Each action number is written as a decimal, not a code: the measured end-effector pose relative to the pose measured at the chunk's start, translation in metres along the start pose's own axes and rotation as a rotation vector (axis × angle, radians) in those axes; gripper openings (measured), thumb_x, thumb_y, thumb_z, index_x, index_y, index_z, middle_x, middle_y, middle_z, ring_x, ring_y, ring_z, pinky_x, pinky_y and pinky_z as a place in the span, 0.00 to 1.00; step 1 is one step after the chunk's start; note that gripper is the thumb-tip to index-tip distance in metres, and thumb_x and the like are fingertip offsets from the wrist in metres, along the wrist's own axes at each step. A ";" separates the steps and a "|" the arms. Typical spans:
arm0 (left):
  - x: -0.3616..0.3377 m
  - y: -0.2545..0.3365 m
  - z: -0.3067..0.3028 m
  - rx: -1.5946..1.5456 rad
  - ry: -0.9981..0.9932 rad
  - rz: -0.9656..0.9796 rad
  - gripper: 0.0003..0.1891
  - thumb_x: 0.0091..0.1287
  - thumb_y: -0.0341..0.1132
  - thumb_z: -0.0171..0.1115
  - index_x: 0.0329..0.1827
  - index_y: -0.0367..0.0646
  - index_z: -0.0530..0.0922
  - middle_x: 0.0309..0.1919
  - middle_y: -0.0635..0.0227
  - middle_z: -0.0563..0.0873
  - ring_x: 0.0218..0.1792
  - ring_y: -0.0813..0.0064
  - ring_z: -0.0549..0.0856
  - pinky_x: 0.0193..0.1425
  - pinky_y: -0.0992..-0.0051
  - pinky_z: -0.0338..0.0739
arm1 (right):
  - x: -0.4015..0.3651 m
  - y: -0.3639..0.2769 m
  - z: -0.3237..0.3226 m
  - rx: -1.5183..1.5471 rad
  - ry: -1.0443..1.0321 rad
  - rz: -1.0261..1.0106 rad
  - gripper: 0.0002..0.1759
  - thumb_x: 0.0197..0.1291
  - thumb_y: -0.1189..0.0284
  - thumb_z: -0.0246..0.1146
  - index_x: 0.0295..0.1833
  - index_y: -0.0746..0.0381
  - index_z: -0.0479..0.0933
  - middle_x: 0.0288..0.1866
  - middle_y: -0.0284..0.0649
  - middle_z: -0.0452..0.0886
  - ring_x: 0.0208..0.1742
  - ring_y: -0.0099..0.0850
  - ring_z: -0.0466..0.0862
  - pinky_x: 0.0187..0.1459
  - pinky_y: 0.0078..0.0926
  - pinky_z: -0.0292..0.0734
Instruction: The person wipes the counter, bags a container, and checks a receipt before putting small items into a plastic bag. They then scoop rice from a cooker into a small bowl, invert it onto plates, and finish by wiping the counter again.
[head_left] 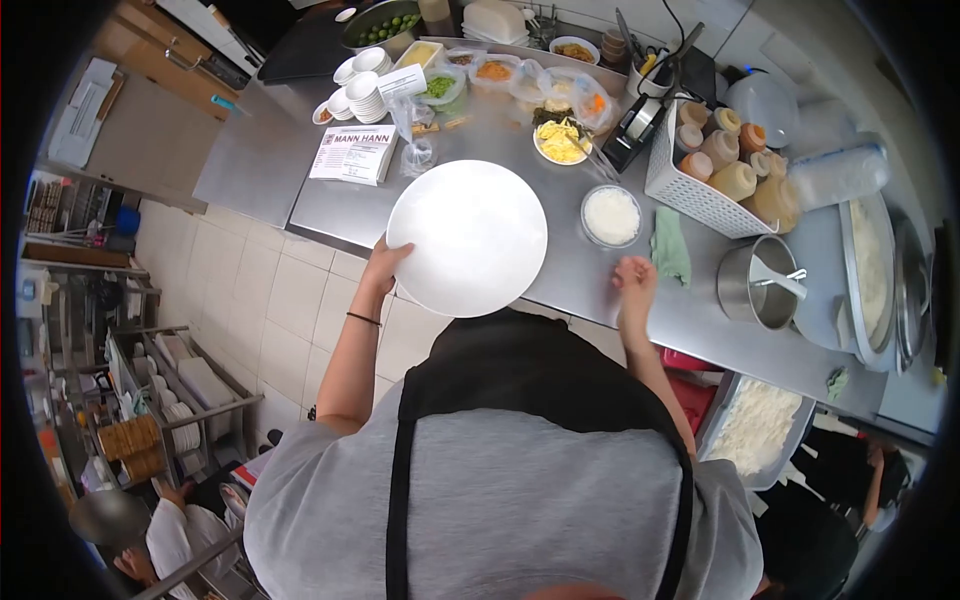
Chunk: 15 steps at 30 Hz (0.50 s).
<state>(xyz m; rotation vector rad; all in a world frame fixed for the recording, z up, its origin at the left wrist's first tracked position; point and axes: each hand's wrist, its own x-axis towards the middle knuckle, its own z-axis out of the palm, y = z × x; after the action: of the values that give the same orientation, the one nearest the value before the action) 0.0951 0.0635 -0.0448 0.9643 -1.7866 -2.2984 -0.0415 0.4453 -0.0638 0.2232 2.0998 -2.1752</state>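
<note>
My left hand (387,265) grips the left edge of a large round white plate (468,238), its thumb over the rim. The plate is held near the counter's front edge. My right hand (634,275) is at the counter edge with its fingers curled; whether something small is in them cannot be made out. Just above that hand stands a bowl of white rice (611,216), and a green cloth (671,245) lies to its right. Farther back is a bowl with yellow strips (562,142) and dark shreds.
A white basket (690,195) of sauce bottles, a metal pot (758,283) and a large rice container (868,270) stand at right. Menu papers (352,152) and stacked small bowls (368,98) are back left. Other people are at the lower left and lower right.
</note>
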 end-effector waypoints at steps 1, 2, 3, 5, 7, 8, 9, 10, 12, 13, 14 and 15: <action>0.003 0.004 -0.001 0.004 -0.014 -0.006 0.30 0.56 0.24 0.56 0.62 0.29 0.58 0.52 0.51 0.74 0.50 0.60 0.78 0.53 0.66 0.75 | 0.006 -0.007 -0.001 0.120 0.087 0.134 0.12 0.59 0.66 0.60 0.44 0.60 0.71 0.34 0.33 0.74 0.38 0.21 0.76 0.38 0.21 0.74; 0.009 0.007 0.000 0.011 -0.041 -0.021 0.29 0.56 0.24 0.56 0.62 0.29 0.59 0.52 0.51 0.74 0.50 0.61 0.78 0.53 0.67 0.75 | 0.012 -0.007 0.002 0.118 0.100 0.132 0.12 0.59 0.66 0.60 0.44 0.60 0.71 0.34 0.33 0.74 0.38 0.21 0.76 0.38 0.21 0.74; 0.013 0.009 0.000 0.017 -0.064 -0.035 0.29 0.56 0.24 0.55 0.62 0.30 0.59 0.52 0.51 0.75 0.50 0.61 0.78 0.53 0.67 0.75 | 0.018 -0.007 0.006 0.182 0.071 0.199 0.12 0.58 0.67 0.61 0.44 0.60 0.71 0.35 0.33 0.74 0.38 0.22 0.76 0.39 0.21 0.74; 0.020 0.011 0.000 0.029 -0.084 -0.028 0.29 0.56 0.24 0.55 0.62 0.30 0.59 0.52 0.51 0.75 0.50 0.61 0.78 0.53 0.67 0.75 | 0.027 -0.004 0.013 0.251 0.045 0.268 0.13 0.57 0.67 0.62 0.44 0.61 0.71 0.36 0.33 0.74 0.38 0.23 0.76 0.39 0.22 0.75; 0.024 0.014 0.000 0.040 -0.105 -0.019 0.28 0.56 0.25 0.54 0.62 0.30 0.59 0.52 0.51 0.75 0.50 0.61 0.78 0.53 0.67 0.75 | 0.034 0.000 0.016 0.230 0.086 0.378 0.13 0.55 0.67 0.64 0.43 0.60 0.71 0.37 0.33 0.74 0.37 0.23 0.76 0.40 0.23 0.75; 0.024 0.016 0.001 0.073 -0.115 -0.029 0.28 0.55 0.25 0.53 0.62 0.30 0.59 0.52 0.51 0.75 0.50 0.61 0.78 0.54 0.67 0.74 | 0.035 -0.003 0.016 0.229 0.093 0.375 0.13 0.55 0.67 0.64 0.43 0.60 0.71 0.37 0.33 0.74 0.37 0.23 0.76 0.40 0.23 0.75; 0.025 0.018 0.004 0.107 -0.129 -0.037 0.28 0.55 0.25 0.53 0.62 0.30 0.60 0.52 0.51 0.75 0.51 0.61 0.78 0.55 0.68 0.74 | 0.036 -0.007 0.016 0.323 0.062 0.386 0.13 0.55 0.68 0.64 0.42 0.60 0.70 0.37 0.32 0.73 0.37 0.22 0.75 0.39 0.22 0.74; 0.027 0.017 0.005 0.107 -0.144 -0.037 0.28 0.55 0.25 0.53 0.62 0.30 0.60 0.52 0.51 0.75 0.51 0.61 0.78 0.55 0.68 0.74 | 0.036 -0.011 0.013 0.417 0.032 0.393 0.14 0.55 0.68 0.64 0.42 0.60 0.69 0.37 0.31 0.72 0.37 0.22 0.74 0.38 0.22 0.74; 0.033 0.014 0.010 0.108 -0.192 -0.029 0.29 0.54 0.22 0.51 0.62 0.30 0.59 0.52 0.50 0.75 0.50 0.60 0.78 0.54 0.68 0.74 | 0.043 -0.014 -0.005 0.375 0.043 0.353 0.14 0.54 0.69 0.64 0.42 0.60 0.69 0.36 0.31 0.73 0.36 0.22 0.74 0.38 0.22 0.74; 0.036 0.012 0.013 0.107 -0.210 -0.030 0.28 0.53 0.22 0.52 0.61 0.30 0.60 0.52 0.50 0.75 0.50 0.60 0.78 0.54 0.68 0.73 | 0.046 -0.016 -0.015 0.333 0.038 0.322 0.13 0.53 0.70 0.64 0.42 0.60 0.69 0.34 0.31 0.73 0.35 0.22 0.74 0.37 0.22 0.74; 0.034 0.015 0.023 0.108 -0.224 -0.029 0.28 0.53 0.22 0.52 0.61 0.30 0.60 0.52 0.50 0.75 0.50 0.60 0.78 0.54 0.68 0.73 | 0.045 -0.024 -0.026 0.334 0.051 0.316 0.13 0.53 0.70 0.64 0.42 0.60 0.69 0.34 0.31 0.73 0.35 0.22 0.74 0.37 0.22 0.74; 0.029 0.021 0.035 0.125 -0.228 -0.033 0.28 0.53 0.22 0.52 0.60 0.30 0.61 0.51 0.51 0.75 0.50 0.61 0.78 0.54 0.69 0.73 | 0.043 -0.039 -0.035 0.231 0.042 0.232 0.14 0.52 0.70 0.64 0.42 0.60 0.68 0.34 0.31 0.73 0.34 0.22 0.74 0.37 0.21 0.74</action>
<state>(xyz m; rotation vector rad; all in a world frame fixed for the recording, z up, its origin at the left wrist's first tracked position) 0.0473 0.0745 -0.0336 0.7790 -2.0372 -2.4281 -0.0893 0.4832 -0.0343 0.5093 1.7374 -2.2819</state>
